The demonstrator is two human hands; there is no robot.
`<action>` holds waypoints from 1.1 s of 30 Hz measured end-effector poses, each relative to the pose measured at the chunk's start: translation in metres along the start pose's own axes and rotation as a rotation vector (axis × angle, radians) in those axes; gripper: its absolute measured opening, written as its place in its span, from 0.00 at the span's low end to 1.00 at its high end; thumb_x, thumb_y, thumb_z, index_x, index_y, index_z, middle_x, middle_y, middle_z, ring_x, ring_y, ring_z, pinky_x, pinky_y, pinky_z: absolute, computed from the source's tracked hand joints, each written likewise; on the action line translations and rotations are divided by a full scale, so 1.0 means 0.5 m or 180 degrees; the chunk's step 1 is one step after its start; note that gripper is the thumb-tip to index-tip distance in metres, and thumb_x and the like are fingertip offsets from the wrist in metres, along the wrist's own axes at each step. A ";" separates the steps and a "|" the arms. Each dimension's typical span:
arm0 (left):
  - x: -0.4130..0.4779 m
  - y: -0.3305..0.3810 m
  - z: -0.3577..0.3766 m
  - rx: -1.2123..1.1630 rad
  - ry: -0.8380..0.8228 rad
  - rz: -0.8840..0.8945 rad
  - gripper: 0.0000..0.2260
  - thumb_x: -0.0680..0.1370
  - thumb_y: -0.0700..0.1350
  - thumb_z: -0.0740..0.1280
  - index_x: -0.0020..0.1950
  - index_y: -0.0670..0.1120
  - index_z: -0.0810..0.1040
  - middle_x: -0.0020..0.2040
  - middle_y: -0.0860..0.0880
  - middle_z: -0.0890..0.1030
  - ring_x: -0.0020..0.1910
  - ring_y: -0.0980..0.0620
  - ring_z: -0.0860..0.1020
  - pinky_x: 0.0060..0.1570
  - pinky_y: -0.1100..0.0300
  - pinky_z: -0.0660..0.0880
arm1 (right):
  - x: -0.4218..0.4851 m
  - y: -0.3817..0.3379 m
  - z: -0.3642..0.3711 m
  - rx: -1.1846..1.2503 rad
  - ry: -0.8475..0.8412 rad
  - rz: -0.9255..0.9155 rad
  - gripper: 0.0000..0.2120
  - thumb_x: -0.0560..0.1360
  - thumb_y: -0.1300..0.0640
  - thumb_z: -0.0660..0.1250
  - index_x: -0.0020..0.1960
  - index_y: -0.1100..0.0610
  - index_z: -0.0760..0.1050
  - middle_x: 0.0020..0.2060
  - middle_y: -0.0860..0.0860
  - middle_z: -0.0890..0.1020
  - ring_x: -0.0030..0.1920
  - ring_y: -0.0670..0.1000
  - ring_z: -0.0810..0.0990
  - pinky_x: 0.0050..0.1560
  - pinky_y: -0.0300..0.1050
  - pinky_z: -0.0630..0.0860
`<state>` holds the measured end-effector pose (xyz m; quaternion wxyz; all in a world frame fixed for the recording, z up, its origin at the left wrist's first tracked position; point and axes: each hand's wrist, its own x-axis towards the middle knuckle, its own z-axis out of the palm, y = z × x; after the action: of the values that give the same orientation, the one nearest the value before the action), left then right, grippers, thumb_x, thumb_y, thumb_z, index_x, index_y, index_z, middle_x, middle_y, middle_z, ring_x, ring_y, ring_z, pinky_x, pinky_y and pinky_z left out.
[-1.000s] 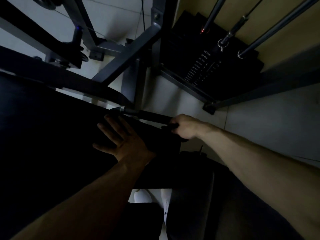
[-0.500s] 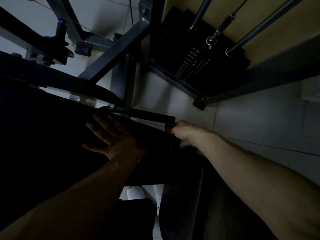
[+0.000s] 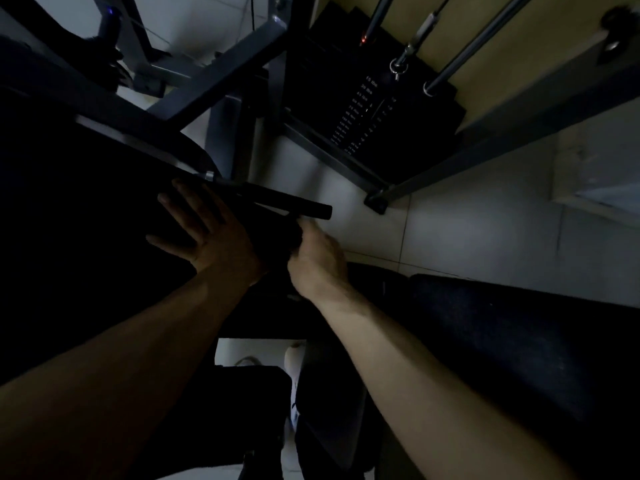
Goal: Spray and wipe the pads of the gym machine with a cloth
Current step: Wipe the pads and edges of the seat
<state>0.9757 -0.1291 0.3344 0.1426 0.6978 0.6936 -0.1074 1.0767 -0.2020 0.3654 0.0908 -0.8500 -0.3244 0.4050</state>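
The gym machine's big black pad [image 3: 86, 244] fills the left side, very dark. My left hand [image 3: 207, 233] lies flat on its right end with fingers spread and straight. My right hand [image 3: 318, 261] is just to the right of it, fingers curled round a dark bunched cloth [image 3: 277, 237] that lies against the pad's edge; in the dim light the cloth is hard to make out. A black foam-covered handle [image 3: 287, 204] sticks out right above both hands. No spray bottle is in view.
Grey steel frame beams [image 3: 221, 71] cross above the pad. A black weight stack [image 3: 367, 112] with guide rods stands at the upper right. Another dark pad [image 3: 512, 348] sits at the lower right. Pale tiled floor [image 3: 467, 230] lies between; a white shoe [image 3: 294, 358] shows below.
My right hand has moved from the outer end of the handle down and left, close beside my left hand. My left hand has stayed flat on the pad.
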 end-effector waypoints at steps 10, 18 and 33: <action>-0.069 -0.238 -0.035 0.0383 -0.0254 0.1049 0.50 0.73 0.67 0.69 0.84 0.53 0.42 0.82 0.42 0.32 0.79 0.37 0.30 0.72 0.28 0.33 | -0.010 0.063 0.148 0.0209 0.1466 -0.0235 0.27 0.73 0.66 0.71 0.71 0.53 0.75 0.65 0.56 0.73 0.63 0.57 0.74 0.57 0.47 0.75; -0.077 -0.270 -0.041 0.0454 -0.0273 0.1182 0.48 0.76 0.64 0.69 0.84 0.53 0.43 0.82 0.41 0.32 0.79 0.37 0.29 0.74 0.27 0.38 | -0.005 0.076 0.150 0.0001 0.1040 -0.1578 0.24 0.73 0.65 0.74 0.67 0.53 0.80 0.66 0.56 0.74 0.65 0.58 0.76 0.65 0.52 0.77; -0.040 -0.435 -0.189 0.0006 -0.0046 -0.0165 0.57 0.68 0.64 0.77 0.84 0.49 0.44 0.82 0.42 0.32 0.80 0.40 0.32 0.72 0.27 0.39 | 0.082 -0.101 0.142 0.0286 0.1230 -0.1810 0.20 0.78 0.66 0.67 0.69 0.61 0.77 0.68 0.60 0.77 0.66 0.62 0.76 0.68 0.50 0.69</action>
<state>0.7534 -0.1155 0.4191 0.1441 0.6790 0.7103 -0.1167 1.0184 -0.1450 0.3141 0.2971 -0.7817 -0.5069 0.2089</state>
